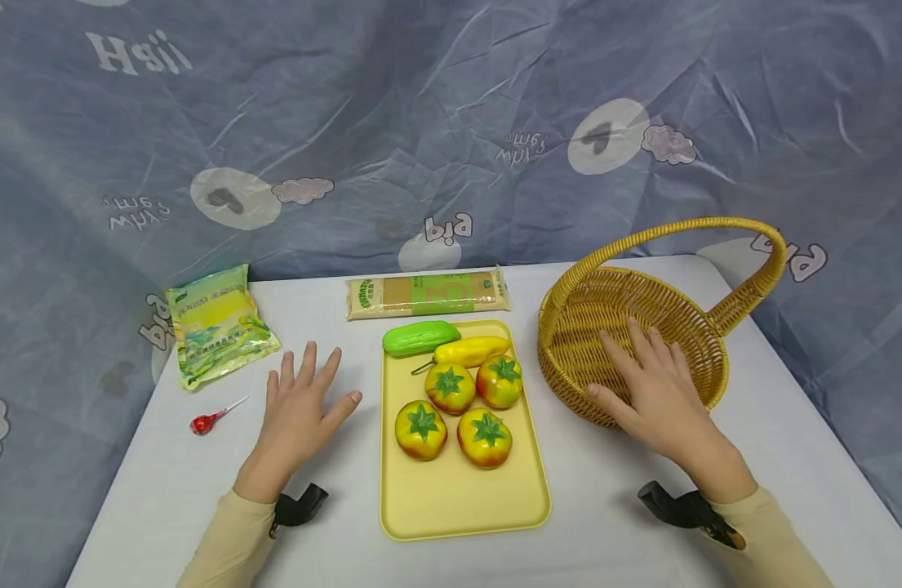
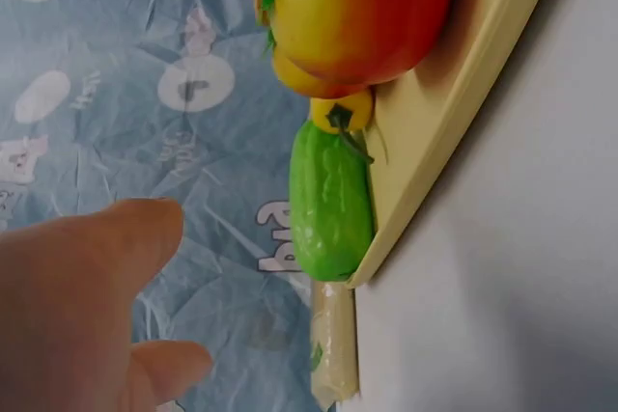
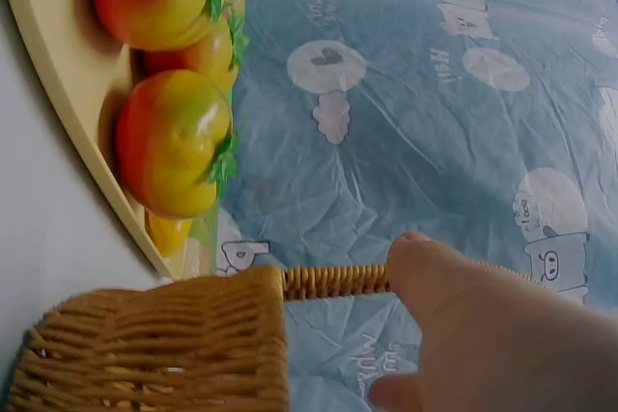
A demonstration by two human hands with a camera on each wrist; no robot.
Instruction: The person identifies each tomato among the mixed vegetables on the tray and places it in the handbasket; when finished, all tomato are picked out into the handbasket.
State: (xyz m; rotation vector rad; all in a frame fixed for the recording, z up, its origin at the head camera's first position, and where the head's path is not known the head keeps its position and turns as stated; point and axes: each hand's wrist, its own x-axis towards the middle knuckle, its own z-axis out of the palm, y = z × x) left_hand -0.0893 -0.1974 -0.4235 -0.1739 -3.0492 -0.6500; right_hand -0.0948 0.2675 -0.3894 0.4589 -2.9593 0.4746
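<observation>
My left hand (image 1: 299, 418) hovers left of the yellow tray with fingers spread and nothing held. The right hand (image 1: 655, 392), also spread and holding nothing, overlaps the near side of the wicker basket (image 1: 564, 384) in the head view. On the tray (image 1: 461, 506) lie several yellow-red toy tomatoes (image 1: 485, 438) with green leaf tops. Behind them are a yellow pepper-like vegetable (image 1: 471, 351) with a thin stem and a green cucumber-like vegetable (image 1: 421, 338). In the left wrist view the green vegetable (image 2: 330, 205) sits at the tray's corner, apart from the left fingers.
A long noodle-like packet (image 1: 428, 294) lies behind the tray. At the far left is a green-yellow bag (image 1: 219, 327), with a red lollipop (image 1: 204, 423) nearer. The basket's tall handle (image 1: 671, 233) arches up at right. A grey-blue printed cloth (image 1: 392, 122) hangs behind the white table.
</observation>
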